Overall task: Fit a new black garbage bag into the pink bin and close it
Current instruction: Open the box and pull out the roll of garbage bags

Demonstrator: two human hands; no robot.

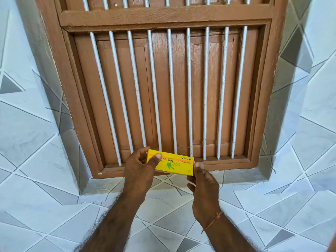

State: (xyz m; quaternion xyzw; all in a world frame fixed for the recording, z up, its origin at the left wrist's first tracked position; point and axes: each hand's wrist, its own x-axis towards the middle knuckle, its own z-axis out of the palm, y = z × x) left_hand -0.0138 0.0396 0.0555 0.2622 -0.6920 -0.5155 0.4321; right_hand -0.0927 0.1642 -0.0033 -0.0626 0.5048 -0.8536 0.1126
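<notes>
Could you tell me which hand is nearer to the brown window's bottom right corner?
The right hand. It pinches the right end of the yellow garbage bag box, left of the brown window's bottom right corner. The left hand grips the box's left end, farther away.

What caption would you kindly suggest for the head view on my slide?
Both hands, left hand and right hand, hold a yellow garbage-bag box before a barred wooden window.
</notes>
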